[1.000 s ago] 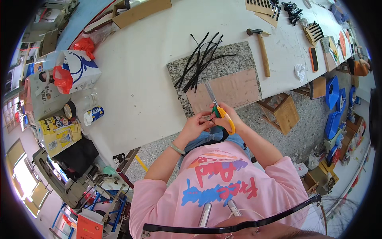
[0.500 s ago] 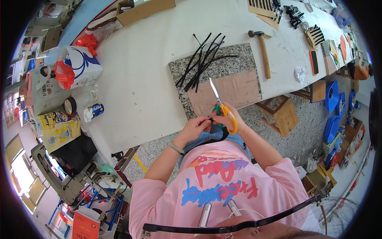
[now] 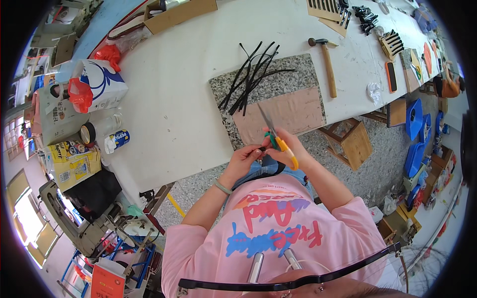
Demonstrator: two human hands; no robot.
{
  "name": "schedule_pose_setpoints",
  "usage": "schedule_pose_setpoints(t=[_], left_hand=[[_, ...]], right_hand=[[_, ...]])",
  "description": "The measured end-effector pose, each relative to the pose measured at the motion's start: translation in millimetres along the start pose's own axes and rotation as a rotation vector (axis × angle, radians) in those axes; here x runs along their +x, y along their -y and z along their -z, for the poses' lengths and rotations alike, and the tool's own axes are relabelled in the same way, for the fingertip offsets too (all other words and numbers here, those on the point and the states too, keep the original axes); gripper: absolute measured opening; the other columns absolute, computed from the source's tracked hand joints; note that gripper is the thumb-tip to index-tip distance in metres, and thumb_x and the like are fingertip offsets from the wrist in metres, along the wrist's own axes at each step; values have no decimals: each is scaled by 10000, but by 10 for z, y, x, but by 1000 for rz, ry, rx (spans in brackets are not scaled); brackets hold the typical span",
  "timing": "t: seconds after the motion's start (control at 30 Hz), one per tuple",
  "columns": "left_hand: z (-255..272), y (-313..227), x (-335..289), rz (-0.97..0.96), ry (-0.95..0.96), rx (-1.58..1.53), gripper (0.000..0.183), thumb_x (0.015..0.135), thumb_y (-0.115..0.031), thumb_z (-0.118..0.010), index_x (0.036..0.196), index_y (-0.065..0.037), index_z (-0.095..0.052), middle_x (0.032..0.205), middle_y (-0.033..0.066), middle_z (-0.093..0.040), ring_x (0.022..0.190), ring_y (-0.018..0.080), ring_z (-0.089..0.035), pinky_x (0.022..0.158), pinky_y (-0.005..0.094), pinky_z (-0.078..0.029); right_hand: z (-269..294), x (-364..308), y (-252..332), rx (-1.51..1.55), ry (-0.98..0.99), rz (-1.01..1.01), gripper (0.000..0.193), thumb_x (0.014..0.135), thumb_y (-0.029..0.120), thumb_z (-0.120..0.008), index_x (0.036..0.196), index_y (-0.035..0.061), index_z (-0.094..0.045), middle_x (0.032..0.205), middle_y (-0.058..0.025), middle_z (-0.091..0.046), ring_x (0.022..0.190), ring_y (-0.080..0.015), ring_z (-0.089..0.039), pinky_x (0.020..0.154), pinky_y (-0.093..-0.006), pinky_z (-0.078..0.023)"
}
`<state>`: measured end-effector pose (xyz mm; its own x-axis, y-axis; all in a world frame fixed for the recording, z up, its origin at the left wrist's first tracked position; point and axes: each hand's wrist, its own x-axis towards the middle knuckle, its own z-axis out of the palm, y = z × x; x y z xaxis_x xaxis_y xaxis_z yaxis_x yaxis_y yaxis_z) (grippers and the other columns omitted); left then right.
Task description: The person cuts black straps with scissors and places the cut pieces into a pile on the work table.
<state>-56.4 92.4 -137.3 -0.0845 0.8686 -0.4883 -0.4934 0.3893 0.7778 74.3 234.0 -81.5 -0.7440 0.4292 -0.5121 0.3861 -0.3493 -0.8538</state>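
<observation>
My right hand [image 3: 292, 145] grips a pair of scissors [image 3: 284, 147] with yellow and green handles, blades pointing away over the table edge. My left hand [image 3: 243, 163] is closed, its fingertips pinching a small black piece [image 3: 262, 149] close against the right hand's fingers. Most of that piece is covered, so its exact kind does not show. Beyond both hands, a bundle of thin black strips [image 3: 251, 79] lies across a speckled stone slab [image 3: 298, 64]. A pinkish-tan flat board [image 3: 285, 111] rests on the slab's near part, under the scissor blades.
A hammer [image 3: 329, 69] lies right of the slab. Farther right are a phone-like orange-edged object [image 3: 391, 77] and a block with several dark strips [image 3: 392, 45]. Bags, a jar and a can [image 3: 119, 138] stand left. A wooden stool [image 3: 350, 144] sits below the table's right edge.
The scissors have turned in my right hand, their blades now tilting slightly more to the left and showing darker. My left hand stays nearly in place with the small black piece.
</observation>
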Motion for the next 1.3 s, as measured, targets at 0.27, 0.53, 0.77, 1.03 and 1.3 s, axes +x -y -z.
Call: schedule_pose_setpoints(t=[0.27, 0.53, 0.77, 1.03, 1.3], left_hand=[[-120, -82, 74, 63, 19, 209, 250, 914, -145, -530, 1107, 0, -596, 820, 45, -627, 709, 97, -552, 666, 239, -470], [357, 70, 196, 336, 139, 345, 263, 880, -204, -580, 1074, -33, -632, 725, 14, -630, 636, 68, -535, 596, 226, -453], [762, 218, 311, 289, 125, 602, 257, 852, -245, -608, 975, -27, -669, 697, 43, -648, 617, 89, -562, 585, 256, -460], [696, 152, 321, 327, -15, 757, 299, 807, -301, -644, 840, -8, -688, 653, 68, -647, 562, 124, -583, 551, 275, -466], [693, 260, 259, 205, -154, 832, 284, 760, -277, -663, 856, -11, -689, 743, 143, -669, 662, 208, -648, 621, 308, -495]], right_hand=[[-3, -35, -286, -403, -199, 104, 506, 720, 41, -645, 1197, 61, -477, 859, -84, -634, 738, -158, -624, 670, -301, -514], [1026, -46, -746, 99, -727, -133, 484, 680, 2, -643, 1143, 53, -511, 705, -17, -562, 613, -110, -553, 583, -253, -499], [1468, 31, -994, -238, -855, -279, 447, 697, 3, -602, 1131, 39, -502, 758, -76, -605, 646, -166, -606, 600, -281, -507], [1447, 134, -1121, -804, -867, -354, 494, 678, 118, -631, 1147, 37, -499, 860, -185, -648, 811, -322, -637, 743, -374, -492], [1449, 145, -1101, -768, -873, -299, 495, 671, 107, -660, 1135, 41, -502, 825, -245, -626, 801, -398, -611, 705, -433, -481]])
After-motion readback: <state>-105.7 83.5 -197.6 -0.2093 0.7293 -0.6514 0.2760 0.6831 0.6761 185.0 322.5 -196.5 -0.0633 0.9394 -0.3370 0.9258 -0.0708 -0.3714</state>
